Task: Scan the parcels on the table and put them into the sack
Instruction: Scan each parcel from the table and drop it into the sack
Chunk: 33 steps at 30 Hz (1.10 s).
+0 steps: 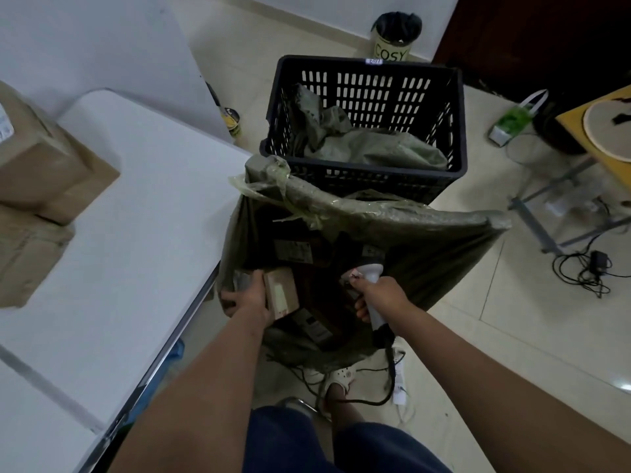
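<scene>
A large green woven sack (403, 216) stands open on the floor beside the white table (136, 216). Several dark parcels lie inside it. My left hand (246, 297) is down in the sack's mouth and grips a small brown cardboard parcel (281, 291) with a pale label. Over the sack's near right side, my right hand (379, 297) grips the handle of a white barcode scanner (370, 271); its head points into the sack. More brown cardboard parcels (47, 169) are stacked at the left end of the table.
A black slotted plastic crate (365, 83) with crumpled green sacks inside stands just behind the sack. The scanner cable (375, 401) loops on the floor by my sandalled foot. A lined bin (396, 35) stands further back; cables and a metal frame lie at right.
</scene>
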Each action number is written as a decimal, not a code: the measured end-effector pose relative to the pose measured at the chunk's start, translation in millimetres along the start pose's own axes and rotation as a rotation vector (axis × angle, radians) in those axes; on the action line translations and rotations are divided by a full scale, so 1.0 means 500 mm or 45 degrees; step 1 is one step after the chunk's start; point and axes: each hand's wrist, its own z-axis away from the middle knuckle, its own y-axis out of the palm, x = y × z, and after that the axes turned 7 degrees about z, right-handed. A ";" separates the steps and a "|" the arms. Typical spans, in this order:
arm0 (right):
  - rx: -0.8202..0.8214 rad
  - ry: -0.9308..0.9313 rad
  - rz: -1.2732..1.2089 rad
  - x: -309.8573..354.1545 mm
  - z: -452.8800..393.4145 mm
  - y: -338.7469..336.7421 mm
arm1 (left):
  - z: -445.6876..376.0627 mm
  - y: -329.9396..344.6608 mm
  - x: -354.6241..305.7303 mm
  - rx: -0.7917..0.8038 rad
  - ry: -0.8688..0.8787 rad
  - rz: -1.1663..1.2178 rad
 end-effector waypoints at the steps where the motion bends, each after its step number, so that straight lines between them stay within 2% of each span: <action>1: 0.004 -0.005 0.000 0.001 -0.001 0.003 | 0.008 0.009 -0.004 0.010 -0.042 0.047; 5: 0.011 0.025 -0.016 0.008 -0.007 0.017 | 0.180 0.010 -0.048 0.302 -0.117 0.267; 10: 0.035 0.082 -0.040 0.003 -0.020 0.035 | 0.166 0.013 -0.037 0.537 -0.230 0.305; 16: 0.072 0.160 -0.054 -0.002 -0.038 0.057 | 0.157 0.014 -0.036 0.693 -0.225 0.100; 22: 0.080 0.174 -0.078 -0.002 -0.062 0.072 | 0.129 -0.009 -0.039 0.663 -0.060 -0.218; 28: 0.113 0.191 -0.099 0.005 -0.075 0.086 | 0.075 -0.050 -0.046 0.349 0.218 -0.841; 31: 0.114 0.179 -0.114 0.009 -0.076 0.087 | 0.096 -0.051 -0.062 0.360 0.078 -0.826; 33: 0.110 0.170 -0.136 0.011 -0.075 0.086 | 0.128 -0.044 -0.074 0.336 -0.054 -0.599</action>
